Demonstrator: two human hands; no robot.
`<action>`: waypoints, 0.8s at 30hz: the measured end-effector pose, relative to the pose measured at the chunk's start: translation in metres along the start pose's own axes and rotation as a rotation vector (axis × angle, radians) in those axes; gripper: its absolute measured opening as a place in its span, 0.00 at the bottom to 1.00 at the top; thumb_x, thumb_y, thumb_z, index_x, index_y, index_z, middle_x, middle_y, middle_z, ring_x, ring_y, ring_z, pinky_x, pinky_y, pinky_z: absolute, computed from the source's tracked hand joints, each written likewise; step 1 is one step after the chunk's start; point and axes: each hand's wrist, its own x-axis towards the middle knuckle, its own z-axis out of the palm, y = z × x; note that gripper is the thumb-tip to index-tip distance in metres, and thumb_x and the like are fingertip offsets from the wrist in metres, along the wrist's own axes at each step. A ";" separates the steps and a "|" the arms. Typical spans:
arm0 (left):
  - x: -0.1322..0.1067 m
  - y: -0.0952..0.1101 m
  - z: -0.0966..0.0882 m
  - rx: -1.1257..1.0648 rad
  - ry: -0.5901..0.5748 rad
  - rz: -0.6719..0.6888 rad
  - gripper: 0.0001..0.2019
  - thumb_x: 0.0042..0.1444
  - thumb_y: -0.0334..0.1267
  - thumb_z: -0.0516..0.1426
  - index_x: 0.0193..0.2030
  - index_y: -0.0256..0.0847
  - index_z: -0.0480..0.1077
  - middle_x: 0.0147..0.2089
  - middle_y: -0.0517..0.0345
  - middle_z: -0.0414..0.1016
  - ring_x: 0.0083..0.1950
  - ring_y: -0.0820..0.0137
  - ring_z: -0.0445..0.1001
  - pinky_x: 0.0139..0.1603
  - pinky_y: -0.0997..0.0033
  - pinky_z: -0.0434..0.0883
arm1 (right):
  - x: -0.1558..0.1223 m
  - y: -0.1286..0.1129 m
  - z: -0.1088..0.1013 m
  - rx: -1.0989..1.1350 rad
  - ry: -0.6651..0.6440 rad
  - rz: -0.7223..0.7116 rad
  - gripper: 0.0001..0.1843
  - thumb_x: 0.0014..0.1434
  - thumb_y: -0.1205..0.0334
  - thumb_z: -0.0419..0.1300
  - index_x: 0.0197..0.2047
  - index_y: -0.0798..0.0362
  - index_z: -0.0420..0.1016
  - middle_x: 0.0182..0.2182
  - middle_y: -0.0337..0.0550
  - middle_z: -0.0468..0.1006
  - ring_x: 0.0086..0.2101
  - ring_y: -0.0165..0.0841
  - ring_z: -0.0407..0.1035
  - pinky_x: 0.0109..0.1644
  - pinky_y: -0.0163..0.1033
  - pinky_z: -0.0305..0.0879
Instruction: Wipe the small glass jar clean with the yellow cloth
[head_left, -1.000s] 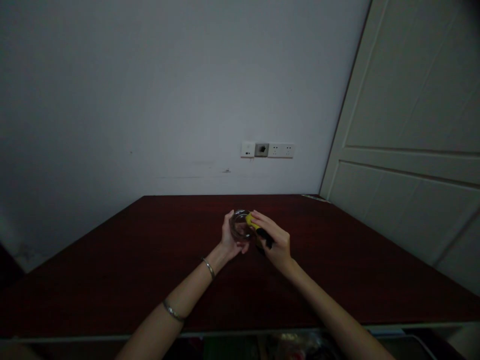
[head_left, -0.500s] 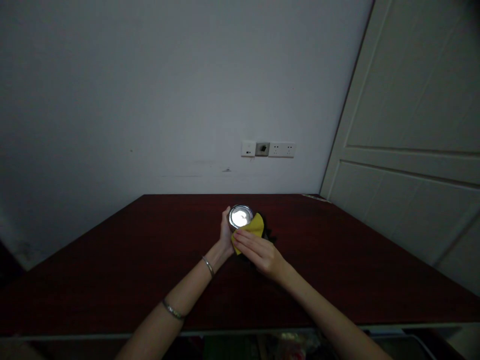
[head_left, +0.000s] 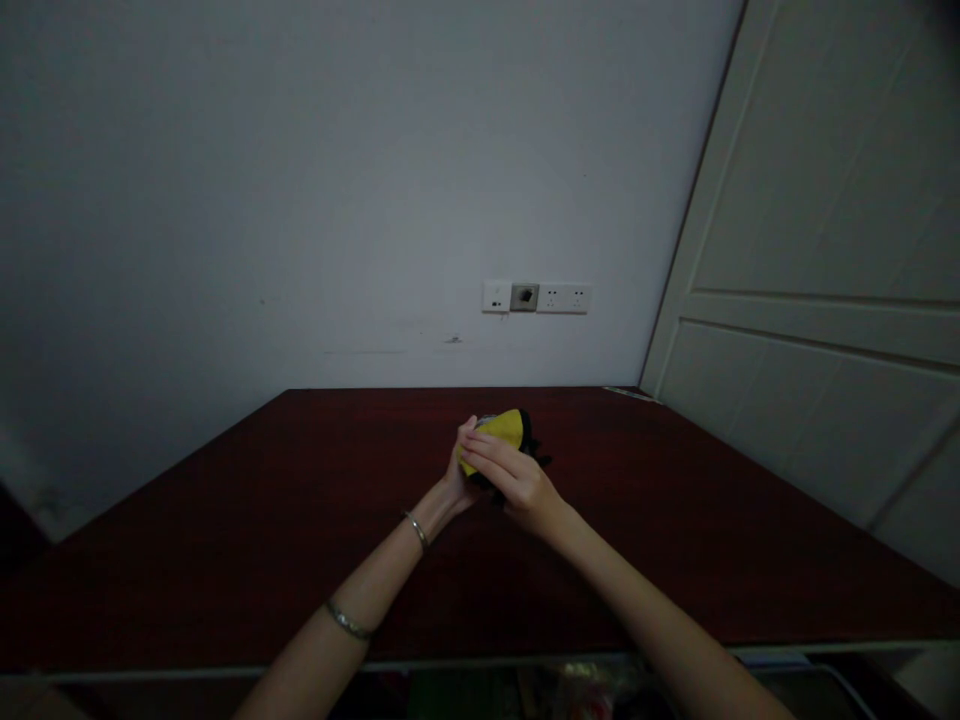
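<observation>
My left hand (head_left: pixel 457 478) is curled around a small round glass or metal container that is almost wholly hidden now; only a sliver of its rim (head_left: pixel 485 419) shows. My right hand (head_left: pixel 506 478) presses a yellow and black cloth (head_left: pixel 507 428) over and against that container, fingers laid across the cloth. Both hands meet above the middle of the dark red table (head_left: pixel 300 520). Two thin bracelets sit on my left forearm (head_left: pixel 360 600).
A white wall rises behind the table, with a strip of sockets and switches (head_left: pixel 535 297). A white panelled door (head_left: pixel 825 300) stands at the right. Below the table's near edge lie some dim coloured items (head_left: pixel 585 685).
The cloth has moved up over the container's shiny open top, which showed half a second ago and is now covered. My right hand shifted up and slightly left with it.
</observation>
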 end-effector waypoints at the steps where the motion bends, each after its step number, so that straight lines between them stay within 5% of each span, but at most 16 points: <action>1: -0.001 0.000 0.000 -0.033 0.027 0.010 0.21 0.53 0.54 0.50 0.24 0.38 0.68 0.21 0.57 0.69 0.22 0.70 0.67 0.23 0.69 0.66 | 0.000 0.001 0.000 0.016 0.013 0.013 0.23 0.60 0.75 0.45 0.58 0.59 0.60 0.54 0.57 0.68 0.58 0.38 0.56 0.58 0.50 0.63; 15: -0.006 0.002 0.004 0.168 0.120 -0.091 0.25 0.50 0.62 0.47 0.29 0.38 0.65 0.17 0.61 0.65 0.13 0.75 0.60 0.08 0.78 0.50 | 0.005 0.018 -0.019 0.142 0.026 0.057 0.21 0.58 0.70 0.53 0.56 0.55 0.64 0.52 0.54 0.70 0.54 0.38 0.63 0.56 0.49 0.65; 21: -0.008 0.006 0.003 0.171 -0.007 -0.184 0.30 0.49 0.64 0.44 0.26 0.36 0.66 0.17 0.59 0.65 0.09 0.81 0.49 0.07 0.79 0.50 | 0.003 0.037 -0.036 0.033 0.205 0.225 0.19 0.58 0.69 0.53 0.52 0.49 0.69 0.51 0.50 0.71 0.52 0.37 0.66 0.54 0.49 0.66; 24: -0.008 0.005 0.002 0.189 -0.038 -0.234 0.31 0.49 0.65 0.43 0.26 0.35 0.67 0.19 0.55 0.68 0.10 0.81 0.50 0.07 0.78 0.52 | 0.000 0.042 -0.034 0.020 0.151 0.203 0.19 0.58 0.69 0.54 0.53 0.49 0.69 0.52 0.49 0.70 0.54 0.39 0.63 0.57 0.52 0.62</action>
